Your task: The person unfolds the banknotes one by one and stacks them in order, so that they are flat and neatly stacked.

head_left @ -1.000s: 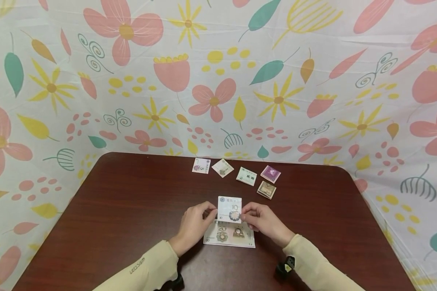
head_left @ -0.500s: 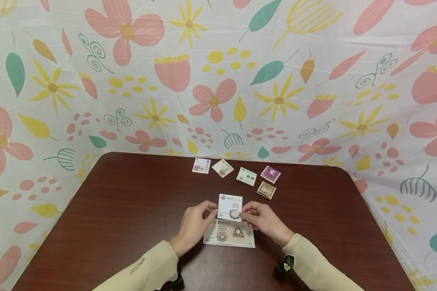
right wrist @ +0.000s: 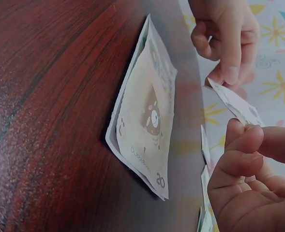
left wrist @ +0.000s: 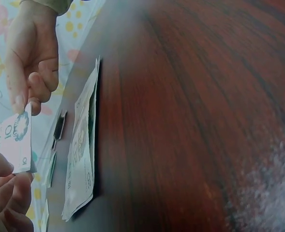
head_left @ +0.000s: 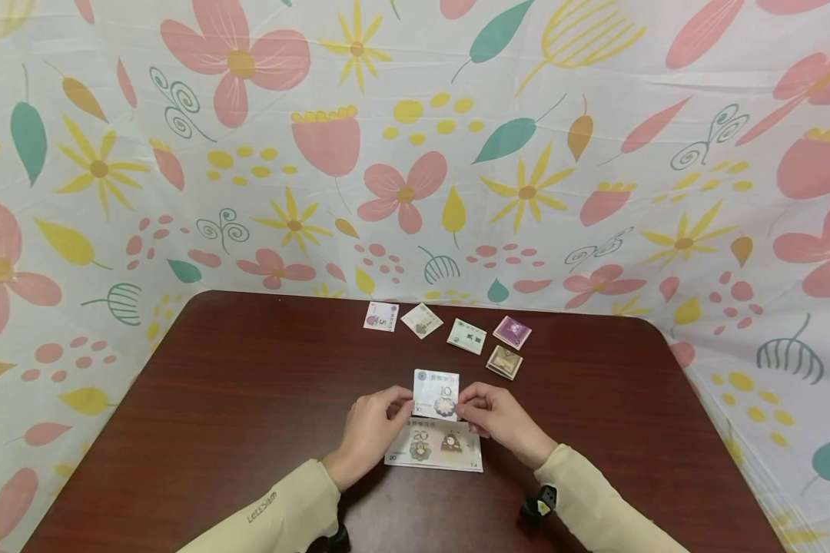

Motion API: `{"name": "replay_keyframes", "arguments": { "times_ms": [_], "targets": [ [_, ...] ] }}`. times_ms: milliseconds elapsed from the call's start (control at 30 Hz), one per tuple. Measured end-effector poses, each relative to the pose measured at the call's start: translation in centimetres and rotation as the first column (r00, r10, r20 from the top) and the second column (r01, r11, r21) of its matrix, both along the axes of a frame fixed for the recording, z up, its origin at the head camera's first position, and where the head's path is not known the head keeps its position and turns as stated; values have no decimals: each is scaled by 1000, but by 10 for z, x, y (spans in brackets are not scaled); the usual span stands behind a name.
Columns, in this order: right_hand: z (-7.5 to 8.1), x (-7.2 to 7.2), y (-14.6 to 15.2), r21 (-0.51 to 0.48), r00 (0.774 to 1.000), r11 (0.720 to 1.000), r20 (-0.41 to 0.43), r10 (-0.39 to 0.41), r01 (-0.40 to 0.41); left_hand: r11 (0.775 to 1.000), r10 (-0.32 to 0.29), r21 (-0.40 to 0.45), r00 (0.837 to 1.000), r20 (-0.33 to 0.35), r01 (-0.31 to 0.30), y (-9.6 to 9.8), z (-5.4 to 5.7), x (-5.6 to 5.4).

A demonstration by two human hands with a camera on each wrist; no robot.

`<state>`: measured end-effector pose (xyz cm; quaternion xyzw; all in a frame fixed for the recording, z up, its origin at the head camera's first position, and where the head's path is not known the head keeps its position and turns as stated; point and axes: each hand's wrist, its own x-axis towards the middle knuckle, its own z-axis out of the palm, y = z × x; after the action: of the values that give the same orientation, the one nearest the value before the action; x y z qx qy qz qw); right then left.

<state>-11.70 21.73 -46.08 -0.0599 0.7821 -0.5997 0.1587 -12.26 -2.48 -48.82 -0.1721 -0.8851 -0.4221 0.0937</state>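
Note:
A small folded banknote marked 10 (head_left: pixel 434 390) is held up between my hands at the middle of the table. My left hand (head_left: pixel 370 426) pinches its left edge between thumb and fingers. At the opposite edge, the thumb and fingers of my right hand (head_left: pixel 508 421) pinch it too. Just below it lies a larger banknote marked 20 (head_left: pixel 434 455), with its edges lifting; in the left wrist view, the 20 banknote (left wrist: pixel 82 154) shows more than one layer. The right wrist view shows the 10 banknote (right wrist: pixel 236 104) nearly edge-on, clear of the tabletop.
Along the back of the dark wooden table (head_left: pixel 249 384) lie a 5 note (head_left: pixel 381 316), a pale green note (head_left: pixel 421 321), a light green note (head_left: pixel 466 336), a folded purple note (head_left: pixel 512 332) and a folded brown note (head_left: pixel 504 362). A flowered cloth (head_left: pixel 401 153) hangs behind.
The 10 banknote has shifted very slightly and changed its tilt between my fingers. Both hands keep their grip in almost the same place, and the other notes lie as before.

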Motion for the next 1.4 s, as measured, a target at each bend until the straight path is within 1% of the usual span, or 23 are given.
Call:
{"name": "replay_keyframes", "arguments": {
  "times_ms": [233,333,433,500,567,633,700,900,1033,1167,1267,1400],
  "targets": [
    [0,0,-1,9,1000,1000,-12,-2,2,1000,23,-3,999,-22,-23,0,2,1],
    [0,-1,-1,11,1000,1000,-16,-2,2,999,5,47,1000,6,-5,0,2,-1],
    [0,-1,-1,12,1000,1000,-20,-2,2,990,-44,139,997,60,35,0,0,-4],
    [-1,-1,-1,14,1000,1000,-24,-3,3,977,-83,205,991,109,59,-1,-2,-6],
    [-2,-1,-2,20,1000,1000,-30,-4,4,964,-111,258,982,154,68,-2,-3,-7],
    [-3,-1,-2,26,999,1000,-36,-5,6,954,-127,292,973,190,68,-3,-3,-8],
    [-4,-2,-2,29,999,1000,-41,-7,8,947,-135,315,967,214,63,-3,-3,-8],
    [-5,-4,2,49,997,999,-74,-16,20,939,-144,339,963,227,60,-5,-2,-9],
    [-8,-7,6,57,995,997,-90,-44,49,936,-158,346,960,233,70,-6,-2,-9],
    [-11,-10,8,75,994,994,-79,-77,83,928,-197,361,946,258,94,-9,-2,-9],
    [-12,-12,8,94,994,990,-58,-96,102,918,-241,376,934,263,131,-9,-2,-8],
    [-14,-13,8,54,995,993,-18,-102,103,896,-306,402,916,258,186,-10,-3,-8]
  ]
}}
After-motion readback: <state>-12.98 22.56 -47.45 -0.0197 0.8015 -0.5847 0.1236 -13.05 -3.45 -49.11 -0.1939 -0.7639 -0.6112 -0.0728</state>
